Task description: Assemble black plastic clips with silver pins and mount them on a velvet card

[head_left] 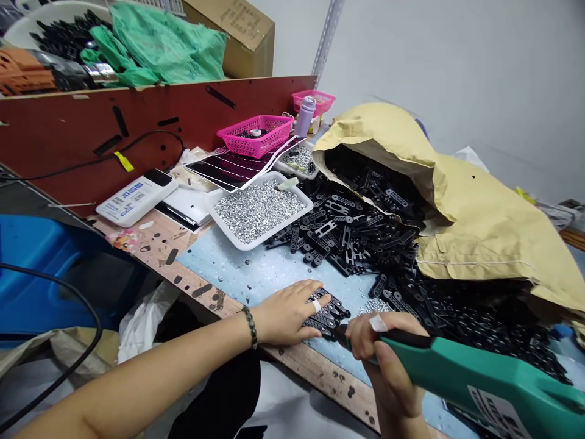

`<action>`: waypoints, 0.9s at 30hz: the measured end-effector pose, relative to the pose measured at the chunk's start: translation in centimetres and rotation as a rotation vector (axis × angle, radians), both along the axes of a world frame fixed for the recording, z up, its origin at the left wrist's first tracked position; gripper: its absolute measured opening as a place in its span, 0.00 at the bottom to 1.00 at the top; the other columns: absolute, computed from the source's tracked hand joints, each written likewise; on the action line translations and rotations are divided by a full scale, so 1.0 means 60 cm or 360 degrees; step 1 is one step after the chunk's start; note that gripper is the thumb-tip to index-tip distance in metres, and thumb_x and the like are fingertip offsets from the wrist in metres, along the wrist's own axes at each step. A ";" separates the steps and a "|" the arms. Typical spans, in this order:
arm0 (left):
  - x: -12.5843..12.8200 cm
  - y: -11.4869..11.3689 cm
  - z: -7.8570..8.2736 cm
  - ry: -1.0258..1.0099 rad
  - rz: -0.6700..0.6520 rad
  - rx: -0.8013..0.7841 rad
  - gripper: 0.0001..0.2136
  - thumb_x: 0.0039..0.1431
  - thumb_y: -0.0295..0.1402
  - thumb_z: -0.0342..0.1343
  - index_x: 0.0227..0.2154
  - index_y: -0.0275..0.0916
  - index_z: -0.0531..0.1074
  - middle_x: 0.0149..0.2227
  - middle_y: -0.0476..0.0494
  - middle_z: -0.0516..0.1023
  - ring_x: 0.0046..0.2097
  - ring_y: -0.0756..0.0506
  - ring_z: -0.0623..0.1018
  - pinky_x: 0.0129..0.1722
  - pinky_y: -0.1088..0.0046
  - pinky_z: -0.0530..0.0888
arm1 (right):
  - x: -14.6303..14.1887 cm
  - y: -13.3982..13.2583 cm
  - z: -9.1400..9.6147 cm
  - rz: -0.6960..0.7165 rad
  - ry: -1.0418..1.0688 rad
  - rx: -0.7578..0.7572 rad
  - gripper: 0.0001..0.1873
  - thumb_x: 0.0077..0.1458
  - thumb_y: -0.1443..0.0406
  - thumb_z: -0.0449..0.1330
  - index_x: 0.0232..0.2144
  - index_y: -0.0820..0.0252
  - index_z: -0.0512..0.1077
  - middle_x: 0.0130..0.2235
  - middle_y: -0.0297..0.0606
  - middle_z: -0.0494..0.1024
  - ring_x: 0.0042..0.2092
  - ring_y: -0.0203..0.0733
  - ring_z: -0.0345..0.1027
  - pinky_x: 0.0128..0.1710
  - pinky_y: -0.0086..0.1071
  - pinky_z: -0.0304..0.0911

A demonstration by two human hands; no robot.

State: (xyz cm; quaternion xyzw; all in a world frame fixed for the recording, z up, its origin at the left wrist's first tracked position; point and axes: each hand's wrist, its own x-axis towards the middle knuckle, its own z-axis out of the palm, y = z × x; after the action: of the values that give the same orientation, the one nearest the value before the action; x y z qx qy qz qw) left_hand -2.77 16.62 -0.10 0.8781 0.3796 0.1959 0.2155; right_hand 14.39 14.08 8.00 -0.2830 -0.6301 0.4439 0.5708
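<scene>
My left hand (292, 314) lies spread over a small row of flat black perforated plastic parts (333, 310) at the table's front edge. A bracelet circles its wrist, and white tape wraps one finger. My right hand (388, 360) grips a green electric screwdriver (484, 378), held nearly level. Its dark tip points left, close to the row of parts; whether it touches them I cannot tell. Just behind lies a scatter of small silver screws (375, 306). A white tray (249, 245) full of small silver metal pieces stands beyond my left hand.
A heap of black parts (338, 235) spills from a yellow sack (493, 213) at right. Behind the tray are a pink basket (258, 145) and a lilac bottle (305, 116). A white power bank-like case (134, 198) sits left. A red board (150, 116) borders the table.
</scene>
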 end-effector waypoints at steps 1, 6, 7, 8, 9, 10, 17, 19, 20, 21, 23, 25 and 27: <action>0.000 0.000 0.000 0.0000 -0.0003 -0.0003 0.32 0.58 0.44 0.55 0.62 0.37 0.55 0.65 0.31 0.51 0.65 0.33 0.55 0.62 0.54 0.55 | 0.000 0.000 0.004 -0.0024 0.0007 0.0007 0.03 0.58 0.64 0.56 0.36 0.55 0.66 0.20 0.25 0.65 0.20 0.34 0.59 0.27 0.33 0.60; -0.001 0.001 0.000 0.0054 -0.0008 0.0015 0.32 0.58 0.45 0.55 0.62 0.37 0.54 0.65 0.30 0.52 0.64 0.32 0.55 0.62 0.55 0.55 | -0.001 -0.003 0.010 -0.0063 0.0079 0.0012 0.04 0.57 0.63 0.56 0.36 0.56 0.67 0.19 0.25 0.64 0.19 0.33 0.58 0.26 0.33 0.59; -0.001 0.001 0.000 0.0059 -0.0007 0.0020 0.33 0.58 0.45 0.55 0.62 0.36 0.54 0.65 0.29 0.52 0.64 0.32 0.55 0.62 0.55 0.56 | -0.002 -0.003 0.009 -0.0063 0.0073 -0.0011 0.04 0.57 0.63 0.56 0.35 0.56 0.67 0.19 0.25 0.64 0.19 0.33 0.58 0.25 0.33 0.59; -0.001 0.001 0.001 0.0058 -0.0007 0.0022 0.33 0.58 0.45 0.56 0.62 0.36 0.55 0.65 0.29 0.52 0.64 0.32 0.55 0.62 0.55 0.56 | -0.002 -0.004 0.007 -0.0067 0.0062 -0.0032 0.03 0.57 0.63 0.56 0.35 0.56 0.67 0.19 0.25 0.64 0.19 0.33 0.58 0.26 0.33 0.59; 0.000 0.001 0.001 0.0049 -0.0007 0.0021 0.32 0.58 0.44 0.56 0.62 0.36 0.55 0.65 0.29 0.52 0.64 0.32 0.55 0.62 0.55 0.56 | -0.003 -0.004 0.005 -0.0072 0.0052 -0.0046 0.03 0.57 0.64 0.55 0.35 0.56 0.67 0.19 0.25 0.64 0.19 0.33 0.58 0.26 0.33 0.60; 0.000 0.001 0.001 0.0039 -0.0008 0.0017 0.32 0.58 0.44 0.56 0.61 0.37 0.55 0.65 0.30 0.52 0.64 0.32 0.55 0.62 0.55 0.55 | -0.003 -0.003 0.002 -0.0072 0.0042 -0.0057 0.03 0.58 0.64 0.55 0.35 0.56 0.66 0.19 0.25 0.64 0.19 0.33 0.58 0.26 0.33 0.60; 0.003 -0.001 -0.004 -0.0022 -0.0009 0.0024 0.31 0.58 0.43 0.56 0.61 0.37 0.55 0.65 0.30 0.52 0.65 0.32 0.54 0.62 0.54 0.55 | -0.003 0.009 -0.015 0.0074 0.0024 -0.0066 0.03 0.58 0.64 0.56 0.34 0.55 0.64 0.19 0.23 0.62 0.20 0.33 0.57 0.24 0.31 0.57; 0.005 -0.001 -0.006 -0.0059 -0.0009 0.0038 0.31 0.58 0.42 0.56 0.61 0.38 0.55 0.65 0.31 0.52 0.64 0.32 0.55 0.62 0.54 0.55 | -0.004 0.013 -0.020 0.0107 0.0008 -0.0066 0.04 0.58 0.63 0.56 0.35 0.55 0.63 0.19 0.23 0.62 0.19 0.33 0.57 0.23 0.31 0.57; 0.005 -0.001 -0.006 -0.0065 -0.0008 0.0048 0.31 0.57 0.42 0.57 0.61 0.38 0.55 0.65 0.31 0.52 0.64 0.32 0.55 0.62 0.53 0.56 | -0.004 0.015 -0.023 0.0124 0.0009 -0.0061 0.04 0.58 0.63 0.56 0.36 0.55 0.63 0.19 0.23 0.61 0.19 0.33 0.57 0.23 0.30 0.57; 0.005 -0.002 -0.005 -0.0060 -0.0007 0.0059 0.31 0.57 0.42 0.57 0.60 0.38 0.56 0.65 0.30 0.53 0.64 0.32 0.55 0.61 0.53 0.56 | -0.005 0.017 -0.024 0.0150 0.0009 -0.0059 0.05 0.58 0.63 0.56 0.37 0.55 0.63 0.18 0.22 0.61 0.19 0.33 0.57 0.22 0.30 0.57; 0.005 -0.003 -0.002 -0.0015 -0.0016 0.0082 0.31 0.56 0.42 0.58 0.60 0.38 0.57 0.64 0.30 0.53 0.64 0.31 0.56 0.61 0.52 0.57 | -0.006 0.018 -0.023 0.0205 -0.0002 -0.0073 0.06 0.58 0.63 0.56 0.38 0.54 0.62 0.19 0.23 0.63 0.19 0.34 0.58 0.22 0.30 0.57; 0.006 -0.005 0.003 0.0072 -0.0020 0.0089 0.31 0.57 0.43 0.57 0.60 0.38 0.57 0.64 0.29 0.54 0.63 0.31 0.57 0.60 0.51 0.57 | -0.005 0.011 -0.015 0.0157 0.0007 -0.0080 0.07 0.57 0.64 0.57 0.39 0.54 0.63 0.19 0.23 0.65 0.20 0.35 0.59 0.24 0.32 0.58; 0.008 -0.006 0.005 0.0167 -0.0007 0.0046 0.31 0.58 0.44 0.56 0.61 0.38 0.57 0.64 0.29 0.53 0.64 0.31 0.56 0.60 0.48 0.55 | 0.000 -0.009 0.001 -0.0082 0.0111 -0.0016 0.08 0.56 0.65 0.57 0.39 0.53 0.64 0.20 0.24 0.65 0.21 0.35 0.59 0.27 0.34 0.59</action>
State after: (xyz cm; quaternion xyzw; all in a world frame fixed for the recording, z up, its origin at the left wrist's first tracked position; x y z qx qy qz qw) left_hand -2.28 16.28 0.20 0.8910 0.3857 0.1547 0.1830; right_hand 14.37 13.57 8.06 -0.2865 -0.6001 0.4419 0.6021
